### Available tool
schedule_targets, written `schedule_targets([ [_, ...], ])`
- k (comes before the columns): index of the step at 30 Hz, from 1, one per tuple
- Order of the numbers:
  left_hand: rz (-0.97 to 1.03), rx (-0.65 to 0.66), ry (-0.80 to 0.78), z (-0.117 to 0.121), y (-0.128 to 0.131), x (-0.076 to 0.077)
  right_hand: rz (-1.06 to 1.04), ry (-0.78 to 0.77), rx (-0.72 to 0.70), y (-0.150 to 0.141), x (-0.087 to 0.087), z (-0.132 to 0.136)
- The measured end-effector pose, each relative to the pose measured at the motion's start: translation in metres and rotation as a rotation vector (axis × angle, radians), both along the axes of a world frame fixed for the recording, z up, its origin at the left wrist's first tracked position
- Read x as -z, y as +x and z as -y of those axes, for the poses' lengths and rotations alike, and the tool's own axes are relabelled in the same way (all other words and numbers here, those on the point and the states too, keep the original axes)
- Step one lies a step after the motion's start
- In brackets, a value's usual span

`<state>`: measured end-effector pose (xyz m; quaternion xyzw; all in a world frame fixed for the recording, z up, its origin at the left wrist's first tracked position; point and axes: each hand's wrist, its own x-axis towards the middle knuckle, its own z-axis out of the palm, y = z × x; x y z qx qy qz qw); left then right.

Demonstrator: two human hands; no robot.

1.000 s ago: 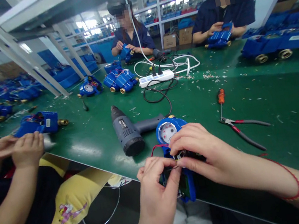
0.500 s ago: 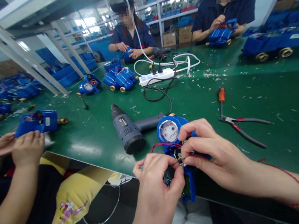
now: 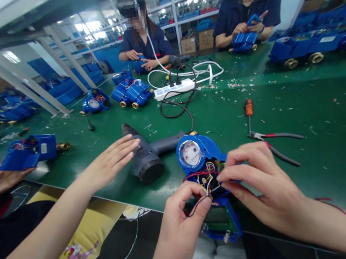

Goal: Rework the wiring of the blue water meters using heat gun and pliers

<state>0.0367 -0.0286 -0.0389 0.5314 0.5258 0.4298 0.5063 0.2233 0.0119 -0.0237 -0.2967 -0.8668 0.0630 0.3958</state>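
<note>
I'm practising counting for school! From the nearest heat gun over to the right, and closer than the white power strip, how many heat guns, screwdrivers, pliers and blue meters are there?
Heat gun: 1
Screwdriver: 1
Pliers: 1 pair
Blue meter, at the two hands: 1
Total: 4

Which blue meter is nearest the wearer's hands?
The open blue meter right of the heat gun: the left hand pinches its wires, the right hand beside them; all others are farther away.
</note>
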Motion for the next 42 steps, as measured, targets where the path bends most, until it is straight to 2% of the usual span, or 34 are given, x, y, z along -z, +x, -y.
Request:
schedule_targets([
  [3,0.065,0.041,-0.038,-0.002,-0.002,-0.003,-0.042,-0.012,0.097,-0.004,0.01,0.01],
  [9,0.014,0.063,-0.056,-0.005,-0.003,-0.009,-0.085,-0.109,0.035,-0.014,0.011,0.016],
  [14,-0.021,0.001,-0.155,-0.01,0.003,-0.008,-0.019,-0.043,0.05,-0.017,0.008,0.014],
  [19,-0.005,-0.111,-0.116,-0.01,0.007,-0.009,0.02,-0.062,0.097,-0.018,0.013,0.016],
  [24,-0.007,-0.154,-0.066,-0.009,0.005,-0.008,0.014,-0.063,0.113,-0.018,0.013,0.019],
  [33,0.044,-0.208,-0.123,-0.009,0.0,-0.002,-0.002,-0.06,0.137,-0.014,0.01,0.018],
  [37,0.039,-0.173,-0.12,-0.008,-0.003,-0.004,-0.051,-0.09,0.145,-0.012,0.011,0.021],
  [42,0.127,-0.048,-0.11,-0.004,-0.004,-0.006,-0.082,-0.179,0.149,-0.014,0.013,0.024],
])
